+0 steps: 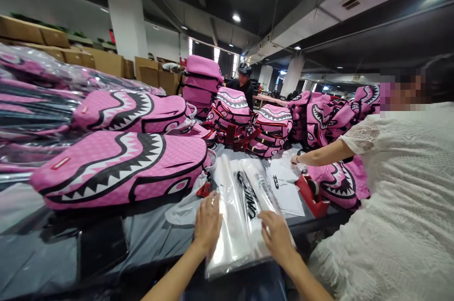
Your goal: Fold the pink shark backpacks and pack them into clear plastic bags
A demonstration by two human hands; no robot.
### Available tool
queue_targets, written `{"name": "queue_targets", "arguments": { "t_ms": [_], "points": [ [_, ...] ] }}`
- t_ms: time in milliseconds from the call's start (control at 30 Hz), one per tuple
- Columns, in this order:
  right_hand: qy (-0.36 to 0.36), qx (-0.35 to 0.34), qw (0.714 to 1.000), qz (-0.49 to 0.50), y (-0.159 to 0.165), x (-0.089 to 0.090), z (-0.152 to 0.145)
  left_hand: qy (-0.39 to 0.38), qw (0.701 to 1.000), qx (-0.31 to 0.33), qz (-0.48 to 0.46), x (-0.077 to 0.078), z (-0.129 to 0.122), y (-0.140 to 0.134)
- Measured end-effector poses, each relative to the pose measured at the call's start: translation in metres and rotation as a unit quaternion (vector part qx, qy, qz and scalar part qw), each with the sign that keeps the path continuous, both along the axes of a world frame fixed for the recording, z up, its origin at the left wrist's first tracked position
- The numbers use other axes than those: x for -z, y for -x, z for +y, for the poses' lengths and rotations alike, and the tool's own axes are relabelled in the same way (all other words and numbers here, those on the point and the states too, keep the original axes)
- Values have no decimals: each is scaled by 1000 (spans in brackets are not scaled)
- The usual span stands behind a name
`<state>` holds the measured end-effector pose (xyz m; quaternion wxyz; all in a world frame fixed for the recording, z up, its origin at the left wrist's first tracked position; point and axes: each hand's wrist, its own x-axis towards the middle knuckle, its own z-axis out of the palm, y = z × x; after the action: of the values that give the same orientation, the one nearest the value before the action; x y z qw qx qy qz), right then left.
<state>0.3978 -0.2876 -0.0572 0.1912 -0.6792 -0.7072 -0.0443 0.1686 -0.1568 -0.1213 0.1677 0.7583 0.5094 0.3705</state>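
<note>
- While the left hand (pixel 208 220) lies on the bags (pixel 232 239), its fingers are outstretched.
- Right hand (pixel 276 235) touches them; fingers bent, pinch cannot be told.
- Bags lie on the surface (pixel 151 235) between backpack (pixel 120 168) and papers (pixel 289 199).

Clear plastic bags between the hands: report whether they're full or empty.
Empty, it appears: the clear plastic bags lie flattened, no backpack inside.

A: Left hand (pixel 207 221): what do we log as worn?
B: We log a small, shiny finger ring (pixel 213 200).
A: Right hand (pixel 277 236)?
B: We log it bare, both forearms (pixel 179 269) uncovered as far as we see.
</note>
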Motion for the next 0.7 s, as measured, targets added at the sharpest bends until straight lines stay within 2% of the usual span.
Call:
{"name": "queue_targets", "arguments": {
  "t_ms": [33,100,200,367,567,700],
  "points": [
    [2,-4,1000,-4,12,11,8,-25,998,42,31,-4,-5,-9],
    [30,40,998,-27,27,31,27,-55,986,130,89,-8,-12,-29],
    [61,96,992,-62,24,52,55,-52,971,199,124,-7,-15,-54],
    [34,110,992,-50,4,71,75,-33,967,209,140,2,-8,-58],
    [-32,133,991,-15,5,90,79,-28,969,202,138,19,3,-54],
    [-36,144,989,-18,5,94,82,-10,970,191,151,18,1,-55]
  ]
}}
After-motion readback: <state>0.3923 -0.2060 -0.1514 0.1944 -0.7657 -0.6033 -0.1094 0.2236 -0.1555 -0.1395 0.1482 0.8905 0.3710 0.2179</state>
